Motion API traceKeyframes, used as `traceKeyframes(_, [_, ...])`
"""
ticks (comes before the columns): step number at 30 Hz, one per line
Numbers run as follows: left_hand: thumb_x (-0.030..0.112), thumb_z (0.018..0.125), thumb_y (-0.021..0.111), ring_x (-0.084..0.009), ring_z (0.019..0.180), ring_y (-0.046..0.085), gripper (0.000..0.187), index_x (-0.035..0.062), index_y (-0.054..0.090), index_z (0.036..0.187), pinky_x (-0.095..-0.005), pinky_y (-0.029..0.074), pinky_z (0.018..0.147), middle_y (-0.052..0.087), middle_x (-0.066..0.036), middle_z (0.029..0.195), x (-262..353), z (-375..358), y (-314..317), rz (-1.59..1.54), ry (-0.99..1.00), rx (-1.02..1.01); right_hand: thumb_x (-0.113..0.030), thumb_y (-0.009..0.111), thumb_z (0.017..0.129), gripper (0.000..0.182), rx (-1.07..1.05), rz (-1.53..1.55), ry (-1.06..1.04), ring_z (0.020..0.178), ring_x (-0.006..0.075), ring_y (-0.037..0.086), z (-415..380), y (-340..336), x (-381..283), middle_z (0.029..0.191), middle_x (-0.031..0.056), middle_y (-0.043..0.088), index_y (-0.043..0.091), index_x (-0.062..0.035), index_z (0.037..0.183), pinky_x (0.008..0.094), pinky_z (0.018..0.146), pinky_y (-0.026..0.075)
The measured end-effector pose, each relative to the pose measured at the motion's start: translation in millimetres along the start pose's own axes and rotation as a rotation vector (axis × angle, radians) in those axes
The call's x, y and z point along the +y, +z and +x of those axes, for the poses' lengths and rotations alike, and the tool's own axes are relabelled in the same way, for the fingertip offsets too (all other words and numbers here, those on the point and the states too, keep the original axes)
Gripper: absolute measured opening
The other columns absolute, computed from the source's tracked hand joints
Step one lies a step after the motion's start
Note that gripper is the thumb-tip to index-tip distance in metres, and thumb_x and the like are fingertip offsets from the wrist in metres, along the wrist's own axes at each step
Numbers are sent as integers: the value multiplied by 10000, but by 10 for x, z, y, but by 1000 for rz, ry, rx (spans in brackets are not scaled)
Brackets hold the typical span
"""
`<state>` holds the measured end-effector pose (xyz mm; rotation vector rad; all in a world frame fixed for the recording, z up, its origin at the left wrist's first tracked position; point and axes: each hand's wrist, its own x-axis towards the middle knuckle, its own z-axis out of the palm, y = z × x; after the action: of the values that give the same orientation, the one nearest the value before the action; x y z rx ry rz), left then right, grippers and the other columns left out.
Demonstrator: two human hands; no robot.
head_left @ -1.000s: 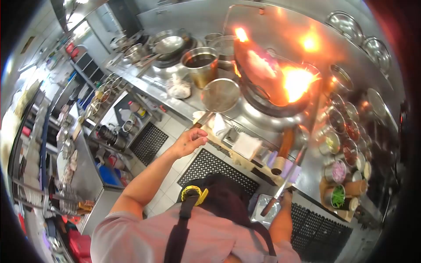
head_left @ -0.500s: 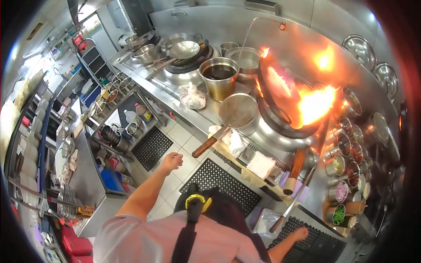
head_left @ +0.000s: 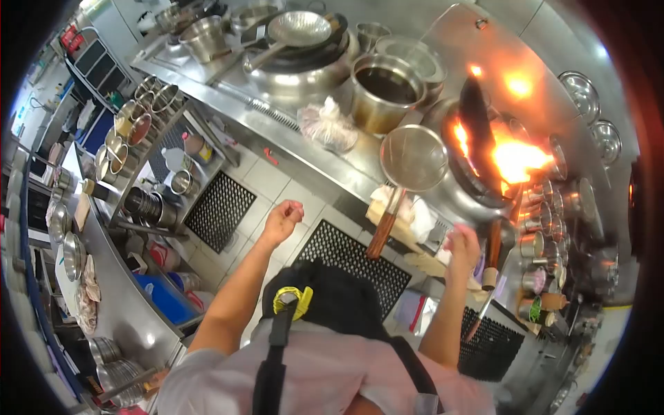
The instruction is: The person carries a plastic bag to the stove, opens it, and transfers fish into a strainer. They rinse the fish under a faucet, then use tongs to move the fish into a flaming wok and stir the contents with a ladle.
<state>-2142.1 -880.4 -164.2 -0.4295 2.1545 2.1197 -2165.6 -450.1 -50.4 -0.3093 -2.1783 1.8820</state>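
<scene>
My left hand (head_left: pixel 283 221) hangs over the floor in front of the stove, fingers curled in, nothing in them. My right hand (head_left: pixel 462 247) is raised at the counter's front edge, smeared by motion. It overlaps the place of a folded white cloth, near the wooden handle of a ladle (head_left: pixel 492 245). A fine mesh strainer (head_left: pixel 413 158) lies between the hands, its wooden handle jutting past the edge. Beyond it a dark wok (head_left: pixel 474 114) stands tilted on the burner, with tall flames (head_left: pixel 519 160) beside it. A crumpled white cloth (head_left: pixel 422 218) lies below the strainer.
A pot of dark liquid (head_left: pixel 387 86) and a tied plastic bag (head_left: pixel 328 124) stand left of the wok. A perforated ladle (head_left: pixel 299 29) rests on the far burner. Ingredient tins (head_left: pixel 532 245) line the right. Black mats (head_left: pixel 360 259) cover parts of the floor.
My right hand has risen from low at the right to the counter edge. My left hand has moved slightly up. The view has turned, and the flames look smaller around the tilted wok.
</scene>
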Motion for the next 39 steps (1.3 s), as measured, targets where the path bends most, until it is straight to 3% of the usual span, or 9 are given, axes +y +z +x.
traceKeyframes(3, [144,926,609,-111,770,594,173,20,608,1047,-258,488,707,635,-28,843,255,-110,-300,-26,-62,57,-146,629,910,210,-241,1,101,638,96,555,46,835,-220,829,39,634,651,-33,1086,225,587,461])
traceKeyframes(11, [155,928,616,-86,727,552,162,35,623,1037,-279,479,649,632,-17,783,-90,-157,-1271,75,54,274,-161,625,925,264,-477,-14,243,684,76,567,569,2428,-35,911,38,649,634,-62,1170,208,600,475])
traceKeyframes(15, [152,933,636,-78,814,576,174,40,615,1065,-248,494,727,638,-5,882,138,11,-1681,56,-6,330,-325,642,915,422,-437,-163,223,688,96,566,1150,3114,379,946,37,647,588,-83,1257,218,606,476])
traceKeyframes(17, [172,901,643,-123,762,592,189,36,625,1030,-293,501,712,656,-51,829,245,229,-1844,41,109,424,-433,633,906,442,-400,-320,209,683,131,566,1447,3477,414,921,37,619,601,-89,1181,257,575,476])
traceKeyframes(20, [180,909,637,-124,812,604,194,33,621,1036,-292,503,755,661,-52,877,389,553,-2126,60,20,420,-571,618,868,519,-497,-356,405,653,164,554,1988,3902,720,855,35,573,592,-92,1066,296,545,470])
traceKeyframes(24, [175,922,637,-124,866,606,199,35,623,1063,-289,502,797,661,-41,936,578,899,-2475,102,34,427,-752,585,770,693,-527,-477,403,564,148,520,2211,4296,676,768,30,517,570,-105,1017,306,463,451])
traceKeyframes(30, [173,921,630,-127,881,606,211,32,628,1078,-295,506,800,655,-46,949,602,1252,-2785,40,-7,478,-669,567,848,567,-664,-292,737,537,157,558,2362,4473,340,737,26,552,590,-144,1061,290,446,469])
traceKeyframes(34, [178,911,632,-91,766,564,208,28,625,1055,-265,484,702,618,-9,822,606,1722,-2959,-67,-85,343,-413,674,869,364,-724,-488,475,570,134,581,2264,4600,191,767,17,592,600,-134,1091,285,472,497])
traceKeyframes(39, [151,913,643,-78,728,543,181,40,634,1056,-251,478,675,613,6,807,633,2556,-3226,34,34,143,-240,800,764,588,-728,-456,516,774,124,625,2024,4770,-114,1003,36,638,531,-94,1266,273,571,520])
